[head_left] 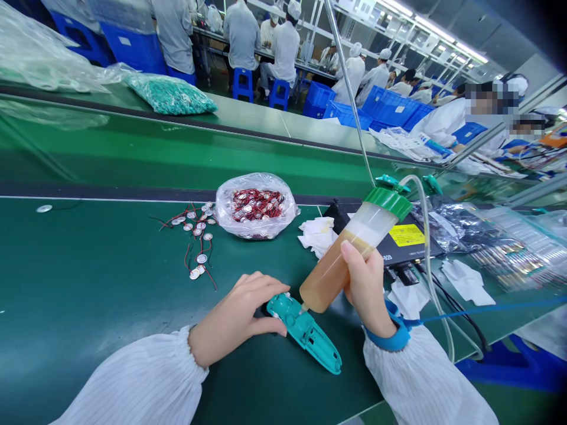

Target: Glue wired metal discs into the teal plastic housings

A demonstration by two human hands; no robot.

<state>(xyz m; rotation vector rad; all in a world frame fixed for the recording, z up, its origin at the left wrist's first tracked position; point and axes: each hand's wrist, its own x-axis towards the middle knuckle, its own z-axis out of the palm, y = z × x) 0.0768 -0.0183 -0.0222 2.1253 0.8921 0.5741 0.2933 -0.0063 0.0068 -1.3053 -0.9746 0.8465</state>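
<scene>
Near the front of the green bench lies a teal plastic housing half (pixel 315 341), its hollow inner side facing up. My left hand (pixel 243 316) grips its upper end between thumb and fingers. My right hand (pixel 367 289) is wrapped round a large glue syringe (pixel 330 274), tilted and partly filled with amber liquid, with a green cap and a clear hose. The syringe's nozzle points down at the housing's inside, at or very near its surface; I cannot tell if it touches. A blue wrist strap (pixel 392 333) circles my right wrist.
Behind the housing sits a clear bag (pixel 257 206) of red-wired metal discs, with several loose discs (pixel 199 236) to its left. A black box (pixel 411 242) with a yellow label, crumpled tissues (pixel 468 282), cables and bagged parts lie right. A bag of teal parts (pixel 170 94) rests on the ledge beyond.
</scene>
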